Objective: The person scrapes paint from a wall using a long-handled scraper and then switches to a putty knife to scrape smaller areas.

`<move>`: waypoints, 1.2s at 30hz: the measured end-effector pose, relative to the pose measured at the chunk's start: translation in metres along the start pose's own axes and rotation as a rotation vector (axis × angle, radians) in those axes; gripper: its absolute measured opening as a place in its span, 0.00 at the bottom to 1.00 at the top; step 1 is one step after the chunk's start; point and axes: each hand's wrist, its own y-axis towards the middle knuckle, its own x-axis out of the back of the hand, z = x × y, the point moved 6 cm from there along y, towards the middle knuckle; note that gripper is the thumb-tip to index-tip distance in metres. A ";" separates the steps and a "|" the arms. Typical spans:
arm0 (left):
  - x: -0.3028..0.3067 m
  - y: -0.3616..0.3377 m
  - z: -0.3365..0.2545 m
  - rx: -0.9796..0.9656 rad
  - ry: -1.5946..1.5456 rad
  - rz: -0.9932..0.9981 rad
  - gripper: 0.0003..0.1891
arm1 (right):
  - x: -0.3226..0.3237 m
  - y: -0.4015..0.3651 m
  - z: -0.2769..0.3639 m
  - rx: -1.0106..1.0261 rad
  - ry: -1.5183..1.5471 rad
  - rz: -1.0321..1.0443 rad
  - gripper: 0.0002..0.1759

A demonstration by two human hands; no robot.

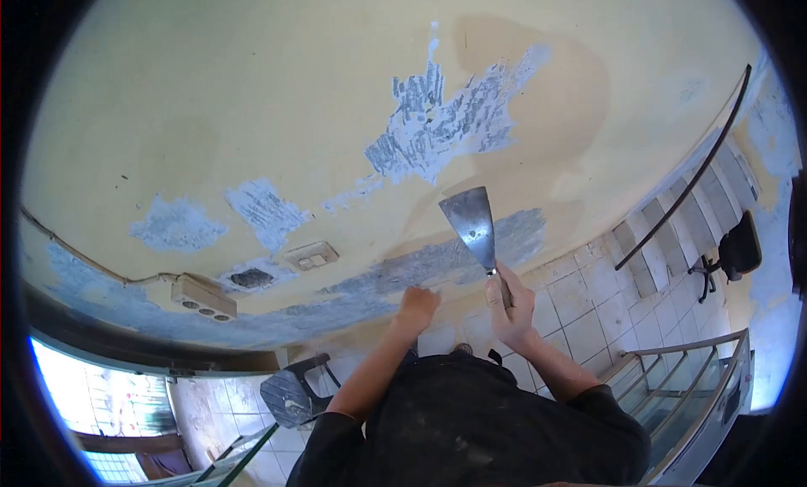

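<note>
My right hand [514,309] is wrapped round the handle of a putty knife [471,220]. Its wide metal blade points up and to the left, in front of the yellow wall [277,92]. My left hand [418,309] is closed in a fist beside the lower wall; whatever its fingers may hold is hidden. Just above that hand runs a long grey strip of bare plaster [420,267]. Higher up is a large scraped patch [454,117] with ragged white edges, and damp-looking darker paint surrounds its right side.
A socket block [203,298] with a cable, a wall switch [310,256] and a hole [252,278] sit low on the left. A dark chair [290,399] stands below. Steps [681,226], a handrail [698,172], an office chair [738,250] and a glass-paned frame [685,394] lie rightward.
</note>
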 end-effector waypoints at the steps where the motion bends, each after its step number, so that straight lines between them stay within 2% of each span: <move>1: 0.016 -0.008 -0.021 -0.089 -0.333 0.166 0.26 | 0.000 -0.008 0.001 -0.001 0.004 0.010 0.27; 2: 0.028 -0.009 -0.035 -0.184 -0.653 0.322 0.28 | -0.002 -0.012 0.001 -0.012 0.037 -0.025 0.26; 5: 0.029 0.000 -0.047 -0.097 -0.781 0.361 0.33 | -0.010 -0.027 0.001 0.026 0.079 -0.054 0.28; 6: 0.027 -0.005 -0.047 -0.090 -0.781 0.361 0.33 | -0.017 -0.040 -0.014 -0.101 0.191 -0.040 0.29; 7: 0.030 -0.013 -0.047 -0.180 -0.622 0.252 0.36 | -0.022 -0.049 -0.025 -0.226 0.303 -0.026 0.31; 8: 0.036 -0.019 -0.046 -0.267 -0.460 0.144 0.39 | -0.024 -0.055 -0.025 -0.222 0.309 -0.025 0.31; 9: 0.046 -0.023 -0.042 -0.262 -0.456 0.143 0.39 | -0.026 -0.061 -0.028 -0.302 0.377 -0.018 0.32; 10: 0.059 -0.030 -0.046 -0.294 -0.663 0.309 0.43 | -0.030 -0.065 -0.031 -0.382 0.442 -0.010 0.33; 11: 0.065 -0.038 -0.050 -0.326 -0.871 0.475 0.47 | -0.034 -0.066 -0.029 -0.378 0.444 -0.008 0.33; 12: 0.066 -0.042 -0.049 -0.327 -0.873 0.470 0.47 | -0.038 -0.067 -0.027 -0.385 0.441 -0.002 0.34; 14: 0.080 -0.054 -0.057 -0.555 -1.300 0.528 0.37 | -0.045 -0.069 -0.021 -0.382 0.430 0.005 0.36; 15: 0.074 -0.056 -0.053 -0.565 -1.296 0.521 0.37 | -0.051 -0.068 -0.015 -0.337 0.361 0.025 0.37; 17: 0.047 -0.053 -0.035 -0.260 -1.414 0.448 0.27 | -0.061 -0.067 -0.004 -0.288 0.287 0.042 0.38; 18: 0.049 -0.063 -0.037 -0.266 -1.412 0.444 0.27 | -0.069 -0.065 0.003 -0.261 0.227 0.124 0.39; 20: 0.070 -0.081 -0.025 -0.158 -1.448 0.132 0.25 | -0.082 -0.062 0.017 -0.229 0.161 0.207 0.40; 21: 0.071 -0.091 -0.020 -0.167 -1.449 0.126 0.25 | -0.089 -0.060 0.026 -0.201 0.113 0.271 0.38; 23: 0.082 -0.109 0.008 -0.105 -1.247 -0.162 0.26 | -0.099 -0.055 0.032 -0.172 0.056 0.332 0.37; 24: 0.086 -0.118 0.016 -0.111 -1.250 -0.161 0.26 | -0.100 -0.050 0.036 -0.077 -0.027 0.345 0.36; 25: 0.088 -0.128 0.027 -0.007 -1.217 -0.154 0.25 | -0.105 -0.046 0.042 0.015 -0.109 0.355 0.35; 26: 0.089 -0.138 0.039 0.095 -1.180 -0.145 0.25 | -0.111 -0.043 0.045 0.009 -0.113 0.351 0.35; 28: 0.094 -0.155 0.053 0.114 -1.200 -0.140 0.25 | -0.107 -0.023 0.066 0.053 -0.313 0.107 0.34; 29: 0.097 -0.162 0.060 0.138 -1.220 -0.143 0.25 | -0.113 -0.015 0.072 0.046 -0.321 0.101 0.34; 31: 0.106 -0.177 0.067 0.175 -1.192 -0.073 0.25 | -0.120 -0.004 0.100 0.313 -0.536 -0.085 0.34; 33: 0.104 -0.186 0.074 0.212 -1.160 -0.004 0.25 | -0.134 0.005 0.113 0.356 -0.602 -0.072 0.34; 35: 0.115 -0.192 0.077 0.114 -1.058 -0.214 0.25 | -0.149 0.007 0.119 0.396 -0.664 -0.056 0.34; 36: 0.117 -0.196 0.078 0.110 -1.061 -0.205 0.25 | -0.156 0.008 0.119 0.412 -0.678 -0.042 0.34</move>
